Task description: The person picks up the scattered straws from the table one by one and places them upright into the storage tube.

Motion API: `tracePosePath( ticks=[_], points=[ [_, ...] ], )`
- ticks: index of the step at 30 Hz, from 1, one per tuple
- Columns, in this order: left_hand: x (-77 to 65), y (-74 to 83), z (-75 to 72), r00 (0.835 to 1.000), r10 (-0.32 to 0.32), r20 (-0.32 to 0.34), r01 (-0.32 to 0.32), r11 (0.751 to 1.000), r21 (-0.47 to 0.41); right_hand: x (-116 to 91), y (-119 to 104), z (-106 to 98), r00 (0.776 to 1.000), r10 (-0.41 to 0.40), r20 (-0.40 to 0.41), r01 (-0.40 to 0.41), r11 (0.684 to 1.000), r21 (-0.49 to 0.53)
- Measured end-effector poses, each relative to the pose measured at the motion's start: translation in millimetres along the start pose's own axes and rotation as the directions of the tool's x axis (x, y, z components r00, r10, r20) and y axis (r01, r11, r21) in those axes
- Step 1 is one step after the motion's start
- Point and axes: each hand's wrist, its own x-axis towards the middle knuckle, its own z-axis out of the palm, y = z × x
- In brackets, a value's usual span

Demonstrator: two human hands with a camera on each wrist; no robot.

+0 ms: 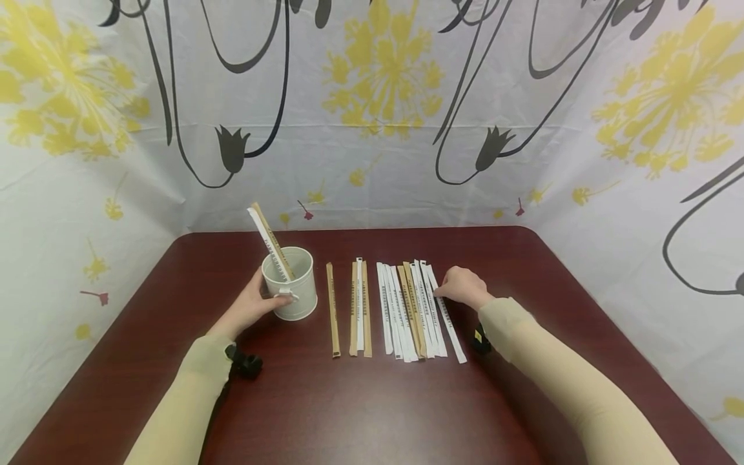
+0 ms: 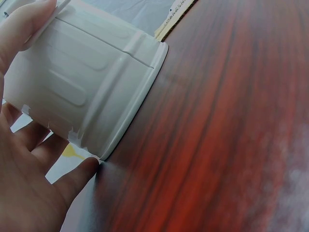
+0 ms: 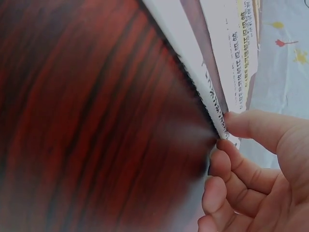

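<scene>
On the dark red table (image 1: 325, 413): left hand (image 1: 254, 305) grips white bucket (image 1: 298, 298), right hand (image 1: 463, 286) pinches white packet (image 1: 451, 327)

Left side of the table, bucket stands upright; left hand wraps round it, thumb on the near side by the small handle (image 1: 286, 294), fingers round the outer side; left wrist view shows the bucket's base at the tabletop, fingers spread along its wall. Inside the bucket, one white stick packet (image 1: 263, 227) and one tan stick packet (image 1: 272, 237) lean left, tops well above the rim.

Right hand: narrow pinch, thumb and index finger on the far part of the white packet, other fingers curled; this packet is the rightmost of the row, its near end angled out from its neighbours; cannot tell whether any of it is off the table.

Just left of it, a close-set group of packets (image 1: 384, 309), mostly white with tan ones in the middle; further left, a trio, white packet between two tan ones (image 1: 353, 316); then a lone tan packet (image 1: 333, 313), between trio and bucket; printed characters run along the packets.

Cream sleeves (image 1: 188, 384) on both arms; black wrist device (image 1: 248, 365) at the left wrist; behind, pale floral cloth (image 1: 349, 206).
</scene>
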Motion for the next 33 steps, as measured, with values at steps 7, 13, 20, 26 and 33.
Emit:
tracePosePath(
  ticks=[7, 13, 20, 26, 33],
  points=[
    [-0.1, 0.1, 0.6, 1.0, -0.002, -0.004, 0.002, 1.0, 0.014, 2, 3, 3, 1.0, 0.012, 0.005, -0.013, 0.998, 0.065],
    [-0.5, 0.3, 1.6, 1.0, 0.016, -0.002, -0.016, 1.0, 0.018, 4, 6, 4, 0.998, 0.049, 0.034, -0.051, 0.996, 0.078],
    [-0.7, 0.4, 1.1, 1.0, 0.011, -0.009, -0.011, 1.0, -0.003, 5, 13, 3, 0.997, 0.065, 0.044, -0.069, 0.991, 0.117],
    [-1.0, -0.8, 0.9, 1.0, 0.016, -0.005, -0.016, 1.0, 0.009, 3, 15, -3, 0.998, 0.053, 0.046, -0.06, 0.981, 0.185],
    [-0.7, -0.6, 1.0, 1.0, 0.016, -0.003, -0.015, 1.0, 0.026, 1, 12, -16, 1.0, 0.007, 0.0, -0.007, 0.97, 0.243]
  ],
)
